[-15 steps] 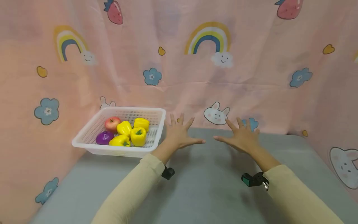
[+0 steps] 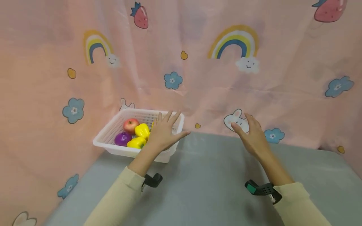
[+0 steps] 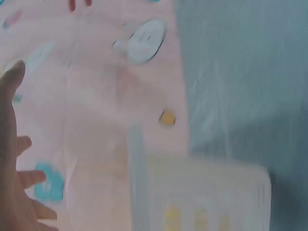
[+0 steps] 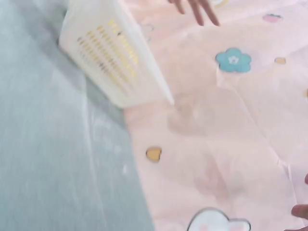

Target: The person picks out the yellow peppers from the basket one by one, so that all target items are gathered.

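Note:
My left hand (image 2: 163, 133), fingers spread and holding nothing, is raised in front of the right part of a white plastic basket (image 2: 113, 149) in the head view. In the basket lie a red apple (image 2: 131, 126), a purple onion-like round thing (image 2: 123, 139) and yellow bell peppers (image 2: 142, 131), some of them hidden behind that hand. My right hand (image 2: 254, 138) hovers over the table's far side with its fingers extended and nothing in them. In the right wrist view, the basket's slotted side (image 4: 108, 57) shows at the upper left.
A grey cloth-covered table (image 2: 203, 182) stretches below both arms. Behind it hangs a pink curtain (image 2: 203, 91) printed with rainbows, flowers and rabbits. Each wrist bears a black camera mount (image 2: 263, 189).
My left hand has moved left, across the basket's right part. The hands are farther apart, and the right hand's fingers are less spread. The head view has turned left.

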